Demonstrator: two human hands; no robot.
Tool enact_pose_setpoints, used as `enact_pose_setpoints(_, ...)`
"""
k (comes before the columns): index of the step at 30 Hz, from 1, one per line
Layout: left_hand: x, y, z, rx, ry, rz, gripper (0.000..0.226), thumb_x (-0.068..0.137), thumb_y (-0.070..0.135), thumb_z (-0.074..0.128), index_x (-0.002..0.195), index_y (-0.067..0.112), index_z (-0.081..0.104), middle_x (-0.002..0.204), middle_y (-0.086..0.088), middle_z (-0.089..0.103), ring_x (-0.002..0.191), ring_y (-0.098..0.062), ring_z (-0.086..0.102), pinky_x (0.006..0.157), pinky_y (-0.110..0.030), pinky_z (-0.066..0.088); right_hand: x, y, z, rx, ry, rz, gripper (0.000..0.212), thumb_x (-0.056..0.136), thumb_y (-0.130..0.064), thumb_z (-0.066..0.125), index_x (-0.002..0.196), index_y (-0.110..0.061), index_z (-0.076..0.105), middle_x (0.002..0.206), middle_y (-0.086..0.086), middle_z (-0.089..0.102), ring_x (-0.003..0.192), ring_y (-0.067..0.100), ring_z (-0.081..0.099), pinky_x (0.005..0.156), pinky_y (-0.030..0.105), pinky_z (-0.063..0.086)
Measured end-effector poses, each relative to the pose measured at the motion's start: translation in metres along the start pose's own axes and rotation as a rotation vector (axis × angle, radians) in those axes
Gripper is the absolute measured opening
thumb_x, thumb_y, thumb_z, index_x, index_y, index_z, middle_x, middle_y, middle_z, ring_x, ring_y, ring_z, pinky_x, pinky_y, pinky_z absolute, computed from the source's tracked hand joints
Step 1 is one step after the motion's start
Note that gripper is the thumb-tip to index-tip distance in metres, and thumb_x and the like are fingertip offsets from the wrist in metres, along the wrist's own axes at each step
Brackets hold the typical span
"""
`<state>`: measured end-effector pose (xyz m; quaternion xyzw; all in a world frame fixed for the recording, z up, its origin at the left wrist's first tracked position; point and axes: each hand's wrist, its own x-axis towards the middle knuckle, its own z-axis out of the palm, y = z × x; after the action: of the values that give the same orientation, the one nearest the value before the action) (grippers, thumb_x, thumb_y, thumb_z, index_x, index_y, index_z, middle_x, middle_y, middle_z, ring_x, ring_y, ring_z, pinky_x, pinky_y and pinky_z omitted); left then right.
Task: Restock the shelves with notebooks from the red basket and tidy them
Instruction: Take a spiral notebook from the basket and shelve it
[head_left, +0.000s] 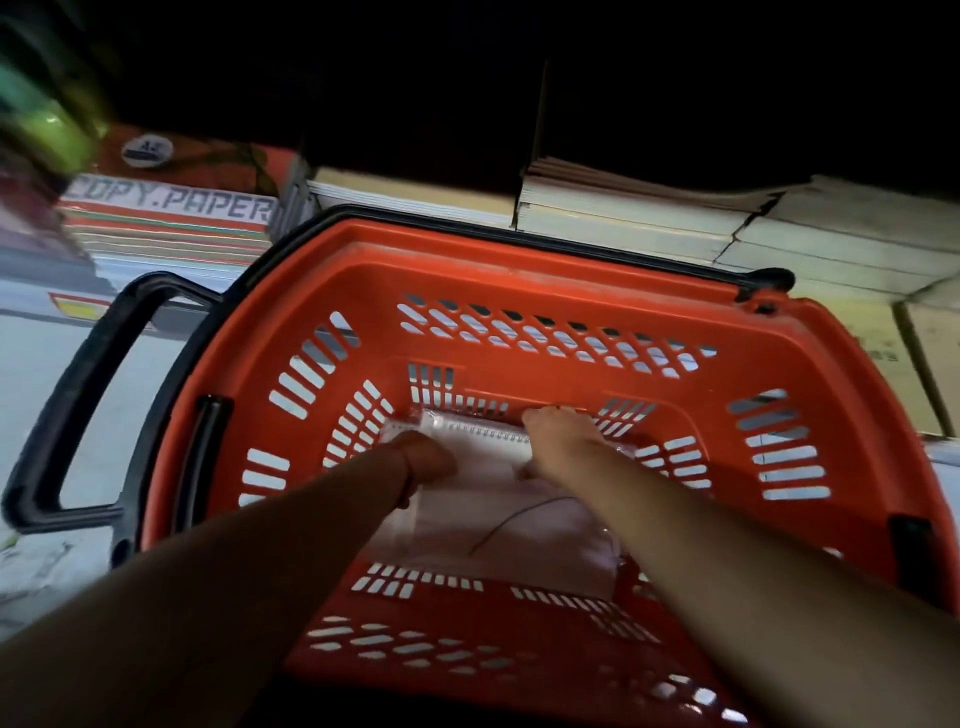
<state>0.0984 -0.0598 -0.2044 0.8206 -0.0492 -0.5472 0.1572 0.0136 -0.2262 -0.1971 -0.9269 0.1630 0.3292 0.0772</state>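
I am looking straight down into the red basket (519, 291), which is filling the centre of the frame, its black handle (67, 395) swung out toward the left edge. Both of my arms are reaching in from the bottom of the frame to the basket floor. A spiral-bound notebook (498, 499) in a clear wrapper is lying flat there, its wire binding running across the far side, toward the top of the frame. My left hand (426, 460) is sitting on the notebook's left end with the fingers curled under, seemingly gripping that edge, though the fingertips are hidden. My right hand (558, 434) is lying over the binding at the notebook's upper right, fingers bent down over the far edge and pressing against it; I cannot tell whether they are truly clamping it. A thin dark cord (519, 519) is trailing across the pale cover just below the hands. Beyond the basket, along the upper part of the frame, pale stacks of paper goods (649, 218) are lying on a shelf, and a pack marked COPY PAPER (171, 208) is sitting at the upper left. Everything above that is dark.
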Motion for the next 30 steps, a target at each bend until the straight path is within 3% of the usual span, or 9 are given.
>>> enact_pose_setpoints(2, -0.015, 0.0, -0.005, -0.082, -0.041, -0.013, 0.038, 0.097, 0.025, 0.061, 0.129, 0.005, 0.059, 0.118, -0.014, 0.064, 0.082, -0.023, 0.062, 0.065, -0.029, 0.052, -0.009, 0.005, -0.015, 0.058, -0.077, -0.042, 0.045, 0.084, -0.043, 0.075, 0.113, -0.014, 0.058, 0.115, 0.004, 0.061, 0.105, 0.026, 0.058, 0.083, 0.033, 0.046)
enact_pose_setpoints(6, -0.039, 0.004, -0.015, -0.036, -0.01, 0.086, 0.047, 0.092, 0.038, 0.068, 0.129, 0.01, 0.056, 0.119, -0.012, 0.065, 0.098, -0.026, 0.066, 0.083, -0.039, 0.056, -0.039, 0.018, -0.05, 0.113, -0.182, -0.122, 0.026, 0.09, -0.037, 0.069, 0.083, -0.017, 0.055, 0.086, -0.004, 0.054, 0.08, 0.017, 0.05, 0.063, 0.03, 0.036)
enact_pose_setpoints(10, -0.084, 0.016, -0.03, -0.147, -0.02, 0.189, 0.06, 0.089, 0.041, 0.072, 0.135, 0.008, 0.051, 0.127, -0.012, 0.061, 0.108, -0.025, 0.061, 0.083, -0.034, 0.048, -0.079, 0.024, -0.091, 0.184, -0.141, -0.094, 0.047, 0.092, -0.036, 0.067, 0.131, -0.012, 0.059, 0.129, 0.003, 0.061, 0.111, 0.022, 0.055, 0.085, 0.028, 0.04)
enact_pose_setpoints(13, -0.128, 0.017, -0.048, -0.281, 0.024, 0.355, 0.072, 0.077, 0.053, 0.079, 0.128, 0.006, 0.06, 0.114, -0.012, 0.063, 0.103, -0.025, 0.058, 0.081, -0.036, 0.042, -0.113, 0.023, -0.129, 0.235, -0.069, -0.11, 0.058, 0.093, -0.04, 0.066, 0.142, -0.014, 0.051, 0.147, 0.005, 0.049, 0.13, 0.024, 0.048, 0.101, 0.032, 0.038)
enact_pose_setpoints(16, -0.179, 0.012, -0.069, -0.332, 0.004, 0.506, 0.071, 0.068, 0.058, 0.082, 0.117, 0.009, 0.069, 0.115, -0.023, 0.07, 0.099, -0.029, 0.065, 0.089, -0.043, 0.048, -0.151, 0.019, -0.169, 0.319, 0.064, -0.159, 0.051, 0.088, -0.044, 0.07, 0.131, -0.018, 0.061, 0.133, -0.003, 0.058, 0.119, 0.019, 0.053, 0.099, 0.031, 0.04)
enact_pose_setpoints(18, -0.218, 0.008, -0.082, -0.337, -0.027, 0.568, 0.043, 0.086, 0.037, 0.073, 0.12, 0.011, 0.068, 0.115, -0.013, 0.073, 0.106, -0.027, 0.07, 0.101, -0.045, 0.05, -0.179, 0.012, -0.192, 0.361, 0.176, -0.206, 0.031, 0.086, -0.045, 0.072, 0.11, -0.025, 0.07, 0.106, -0.012, 0.063, 0.1, 0.011, 0.057, 0.084, 0.025, 0.042)
enact_pose_setpoints(21, -0.268, 0.002, -0.091, -0.36, 0.014, 0.643, 0.038, 0.085, 0.033, 0.069, 0.118, 0.015, 0.069, 0.113, -0.002, 0.075, 0.106, -0.022, 0.071, 0.103, -0.044, 0.049, -0.218, -0.006, -0.221, 0.398, 0.31, -0.28, 0.018, 0.085, -0.041, 0.075, 0.079, -0.025, 0.069, 0.075, -0.012, 0.063, 0.07, 0.003, 0.055, 0.064, 0.019, 0.041)
enact_pose_setpoints(26, -0.331, -0.012, -0.088, -0.592, 0.152, 0.802, 0.029, 0.097, 0.02, 0.059, 0.124, 0.01, 0.066, 0.111, -0.009, 0.075, 0.103, -0.027, 0.072, 0.086, -0.035, 0.059, -0.268, -0.031, -0.252, 0.493, 0.569, -0.372, 0.019, 0.081, -0.036, 0.079, 0.091, -0.02, 0.074, 0.089, -0.005, 0.073, 0.081, 0.006, 0.063, 0.076, 0.026, 0.047)
enact_pose_setpoints(30, -0.367, -0.016, -0.088, -0.802, 0.155, 0.882, 0.025, 0.101, 0.017, 0.052, 0.123, 0.011, 0.064, 0.114, -0.01, 0.074, 0.103, -0.027, 0.072, 0.079, -0.032, 0.062, -0.284, -0.035, -0.234, 0.634, 1.011, -0.312, 0.026, 0.085, -0.033, 0.073, 0.11, -0.024, 0.072, 0.11, -0.006, 0.067, 0.106, 0.011, 0.061, 0.097, 0.028, 0.046)
